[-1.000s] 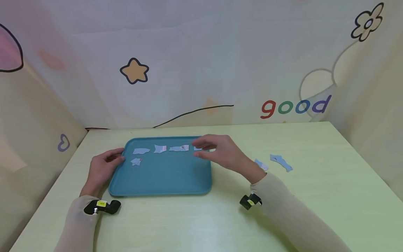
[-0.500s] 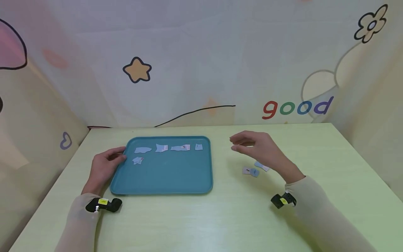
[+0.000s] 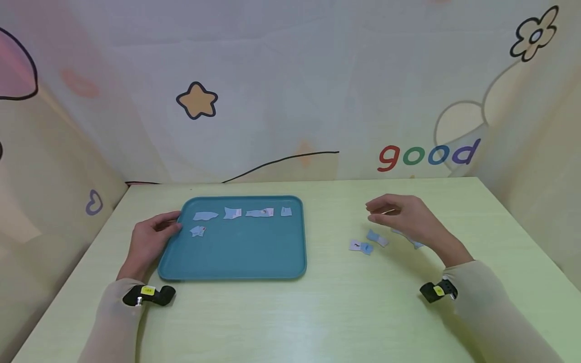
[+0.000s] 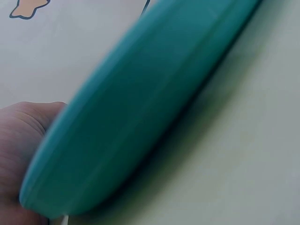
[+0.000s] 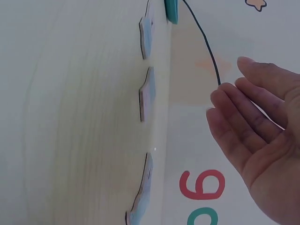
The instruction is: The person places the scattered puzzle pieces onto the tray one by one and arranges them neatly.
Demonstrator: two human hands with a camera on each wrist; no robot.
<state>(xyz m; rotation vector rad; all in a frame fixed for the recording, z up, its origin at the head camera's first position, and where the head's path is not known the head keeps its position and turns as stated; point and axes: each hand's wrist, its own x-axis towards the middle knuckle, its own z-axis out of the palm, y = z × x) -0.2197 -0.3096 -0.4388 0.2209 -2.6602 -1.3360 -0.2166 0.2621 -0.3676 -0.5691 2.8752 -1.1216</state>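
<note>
My left hand (image 3: pixel 149 244) holds the left edge of a blue-green tray (image 3: pixel 236 259), thumb and fingers at its rim. In the left wrist view the tray's side wall (image 4: pixel 122 112) covers most of that hand. To the right of the tray, my right hand (image 3: pixel 410 217) hovers over the table with bent, relaxed fingers and nothing in them. Beneath it lies a long light-blue puzzle piece (image 3: pixel 416 245), partly covered by the hand. Two more puzzle pieces, one blue and pale (image 3: pixel 377 238) and one with a black mark (image 3: pixel 360 246), lie between hand and tray.
Along the tray's far side several light-blue pieces (image 3: pixel 259 213) form a row, with a small jagged piece (image 3: pixel 197 231) below its left end. A printed cloth (image 3: pixel 272 101) stands behind the table. Each wrist carries a small black camera (image 3: pixel 439 291).
My right hand has moved right, off the tray and past the loose pieces, leaving the small piece at the row's right end uncovered. My left hand stays at the tray's edge.
</note>
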